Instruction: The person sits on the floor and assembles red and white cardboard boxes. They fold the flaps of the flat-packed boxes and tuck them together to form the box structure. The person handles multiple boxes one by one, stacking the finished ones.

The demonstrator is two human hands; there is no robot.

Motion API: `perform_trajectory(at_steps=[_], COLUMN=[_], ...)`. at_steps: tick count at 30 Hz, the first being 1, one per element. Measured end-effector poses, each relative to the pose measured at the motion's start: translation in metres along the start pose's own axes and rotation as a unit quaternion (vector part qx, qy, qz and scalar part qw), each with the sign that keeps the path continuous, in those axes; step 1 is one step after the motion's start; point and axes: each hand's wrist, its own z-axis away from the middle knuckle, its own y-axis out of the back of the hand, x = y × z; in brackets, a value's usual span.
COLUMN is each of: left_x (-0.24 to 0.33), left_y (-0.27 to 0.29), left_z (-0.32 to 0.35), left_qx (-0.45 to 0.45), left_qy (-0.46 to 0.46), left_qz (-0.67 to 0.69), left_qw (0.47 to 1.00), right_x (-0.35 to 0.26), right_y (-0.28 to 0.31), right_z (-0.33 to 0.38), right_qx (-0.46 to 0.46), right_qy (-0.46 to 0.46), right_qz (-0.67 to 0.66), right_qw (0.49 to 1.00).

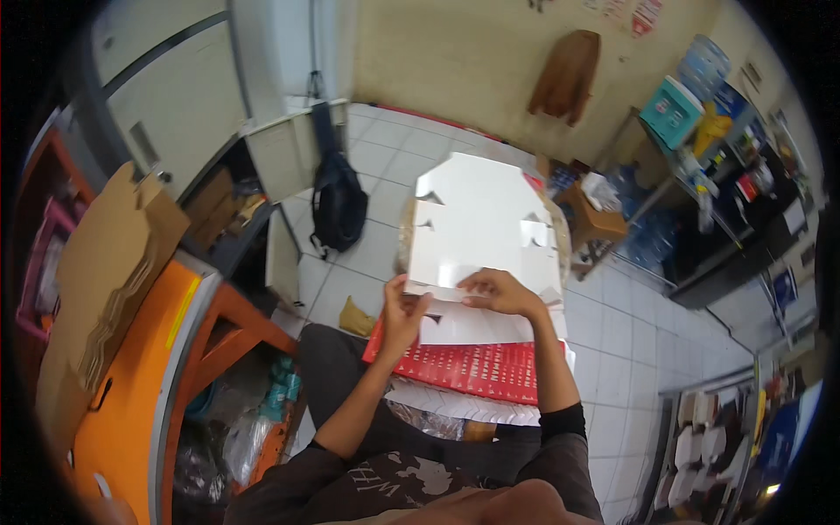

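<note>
So the floor [612,324] is pale square tile, and a black backpack [338,203] sits on it propped against a white cabinet [284,157]. Right of the backpack there's a small wooden stool [595,219] on the tiles, and just past that some big blue water jugs [652,236].

Lots of clutter around here: a black backpack [339,206] slumped on the white tiled floor [630,341], a brown jacket [565,74] hanging on the beige wall, and a big flattened cardboard sheet [105,280] lying across the orange bench [131,394] on the left. There's a teal crate [671,111] on the shelves far right, plus a small wooden stool [595,223] nearby.
</note>
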Motion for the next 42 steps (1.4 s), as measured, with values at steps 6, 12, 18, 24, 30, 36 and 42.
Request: perform_trajectory(at_steps=[6, 12, 18, 24, 30, 36, 42], left_x=[-0.045, -0.022, -0.006, -0.004, 0.048, 0.063, 0.107], left_y=[0.027, 0.021, 0.019, 0.033, 0.018, 0.066, 0.042], left_z=[0.003, 0.011, 0.004, -0.019, -0.010, 0.006, 0.037], left_qx=[-0.009, -0.007, -0.019, -0.130, -0.038, -0.051, 0.072], left_qy=[-0.048, 0.002, -0.034, -0.068, -0.036, 0.115, 0.104], left_qz=[-0.085, -0.093, -0.139, -0.286, -0.278, -0.016, -0.070], left_qw=[0.995, 0.996, 0.990, 0.947, 0.959, 0.992, 0.989], right_x=[0.019, -0.007, -0.015, -0.045, -0.117, -0.133, -0.118], right_y=[-0.017, -0.014, -0.038, 0.025, 0.031, -0.062, -0.071], right_z=[-0.007, -0.005, -0.012, -0.008, 0.032, 0.050, 0.067], right_qx=[0.058, 0.121, 0.141, 0.479, 0.396, 0.184, 0.162], right_qy=[0.043, 0.064, 0.153, 0.086, 0.284, 0.318, 0.267], right_qz=[0.090, 0.245, 0.452, 0.146, 0.097, 0.165, 0.009], right_qw=[0.993, 0.960, 0.867, 0.861, 0.868, 0.915, 0.950])
